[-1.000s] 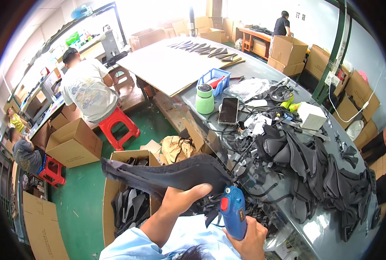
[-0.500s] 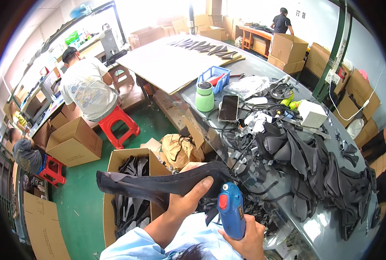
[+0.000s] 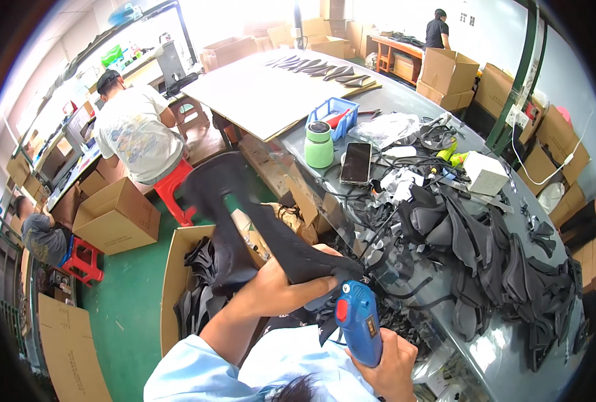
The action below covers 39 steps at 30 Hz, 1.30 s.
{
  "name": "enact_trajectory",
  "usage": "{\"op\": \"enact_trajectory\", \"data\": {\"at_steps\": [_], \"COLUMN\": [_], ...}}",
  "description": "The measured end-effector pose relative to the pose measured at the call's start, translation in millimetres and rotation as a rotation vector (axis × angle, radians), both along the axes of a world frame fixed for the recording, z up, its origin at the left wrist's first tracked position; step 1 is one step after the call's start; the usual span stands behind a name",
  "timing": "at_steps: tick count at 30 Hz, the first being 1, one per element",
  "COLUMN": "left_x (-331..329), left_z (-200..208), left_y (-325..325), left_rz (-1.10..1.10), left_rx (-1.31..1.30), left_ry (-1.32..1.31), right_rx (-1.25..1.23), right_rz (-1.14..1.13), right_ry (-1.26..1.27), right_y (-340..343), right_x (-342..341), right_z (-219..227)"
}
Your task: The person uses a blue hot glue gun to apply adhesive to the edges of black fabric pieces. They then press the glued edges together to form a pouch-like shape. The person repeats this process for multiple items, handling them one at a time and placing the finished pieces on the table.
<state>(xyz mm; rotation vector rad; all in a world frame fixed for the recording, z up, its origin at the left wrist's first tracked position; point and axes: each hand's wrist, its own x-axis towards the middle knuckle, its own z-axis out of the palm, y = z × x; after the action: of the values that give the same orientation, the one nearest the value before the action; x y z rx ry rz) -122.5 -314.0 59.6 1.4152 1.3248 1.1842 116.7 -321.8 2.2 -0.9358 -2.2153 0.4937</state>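
My left hand (image 3: 276,288) grips a black padded piece (image 3: 286,244), shaped like a bicycle saddle cover with a long slot through its middle. Its wide end is raised to the far left, a little blurred, and its narrow end lies in my fingers. My right hand (image 3: 393,365) is wrapped around a blue handheld power cutter (image 3: 361,331) with a red button. The cutter's head meets the narrow end of the piece; its blade is hidden from view. Under the piece stands an open carton (image 3: 169,311) holding several similar black pieces.
The grey table (image 3: 512,355) to my right bears a heap of black padded pieces (image 3: 485,261), offcuts, a green flask (image 3: 319,146), a phone (image 3: 356,163) and a blue basket (image 3: 341,110). Co-workers sit on red stools (image 3: 177,191) at the left. An empty-looking carton (image 3: 117,218) stands nearby.
My left hand has turned the black padded piece, so its wide end has swung up and away and its slot now shows. The cutter has barely moved.
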Motion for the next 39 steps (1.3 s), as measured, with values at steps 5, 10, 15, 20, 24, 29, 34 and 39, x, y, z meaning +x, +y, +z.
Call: {"op": "enact_trajectory", "data": {"at_steps": [5,10,15,20,24,29,34,39], "left_x": [-10,-8,7,12,20,10,25,51], "left_z": [5,-18,-49,-75,-67,-93,-72,-53], "left_y": [15,15,24,24,13,7,-5,16], "left_rz": [-0.245,-0.206,-0.201,-0.198,-0.178,-0.274,-0.580,-0.068], "left_rx": [0.111,0.217,0.351,0.505,0.136,0.101,-0.264,0.177], "left_ry": [0.466,0.444,0.417,0.445,0.398,0.360,-0.525,-1.064], "right_rx": [-0.020,-0.199,-0.293,-0.361,-0.346,-0.283,-0.245,-0.257], "right_rz": [0.032,0.149,0.138,0.190,0.180,0.110,0.046,0.260], "right_ry": [-0.008,0.089,0.120,0.166,0.188,0.214,0.265,0.254], "right_y": [-1,1,-4,-4,-3,1,17,10], "right_x": [1,-5,-7,-8,-7,-7,-11,-16], "right_z": [1,-3,8,14,20,28,-6,-3]}}
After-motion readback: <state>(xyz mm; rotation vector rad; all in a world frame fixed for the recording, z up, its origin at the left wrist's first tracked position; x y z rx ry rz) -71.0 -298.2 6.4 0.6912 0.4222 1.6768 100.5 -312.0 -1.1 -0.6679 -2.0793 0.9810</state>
